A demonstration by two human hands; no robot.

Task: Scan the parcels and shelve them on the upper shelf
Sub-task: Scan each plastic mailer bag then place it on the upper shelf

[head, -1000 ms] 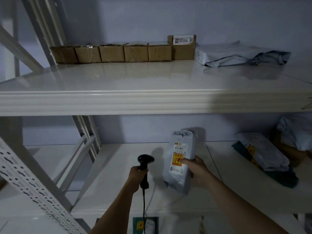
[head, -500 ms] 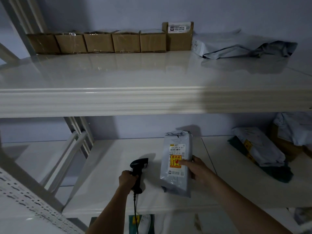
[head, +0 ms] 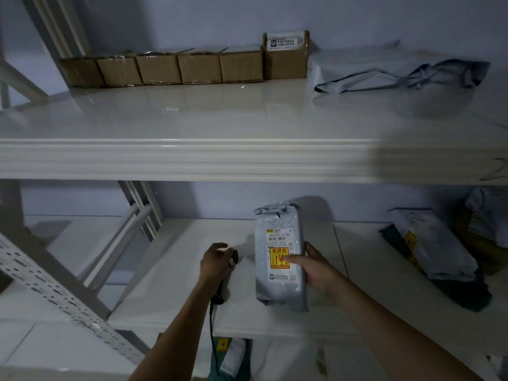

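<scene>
Head view, dim light. Right hand [head: 316, 268] grips a grey poly-bag parcel [head: 279, 254] upright over the lower shelf [head: 178, 284]: thumb across the yellow-red fragile sticker, fingers wrapped behind the bag's right edge, label side facing the camera. Left hand [head: 215, 261] is curled over the black handheld scanner [head: 232, 261], w/ cable hanging down below the wrist; scanner head sits just left of the parcel, but which way its window faces is prob. not readable in this light.

Upper shelf [head: 247, 158] carries a row of cardboard boxes [head: 181, 68] along the back wall and a flat grey mailer [head: 384, 70] at back right. More parcels [head: 431, 251] are piled at the right of the lower shelf.

Risks (judged): a one-handed side grip on a slick, soft bag may slip during the lift; the thick front lip of the upper shelf overhangs the parcel, so a straight-up path would strike its underside, and contents are marked fragile. The cable could snag the lower shelf edge.

Room: the front and middle of the upper shelf are bare, approx. the whole width; the diagonal brace at left narrows access there.
</scene>
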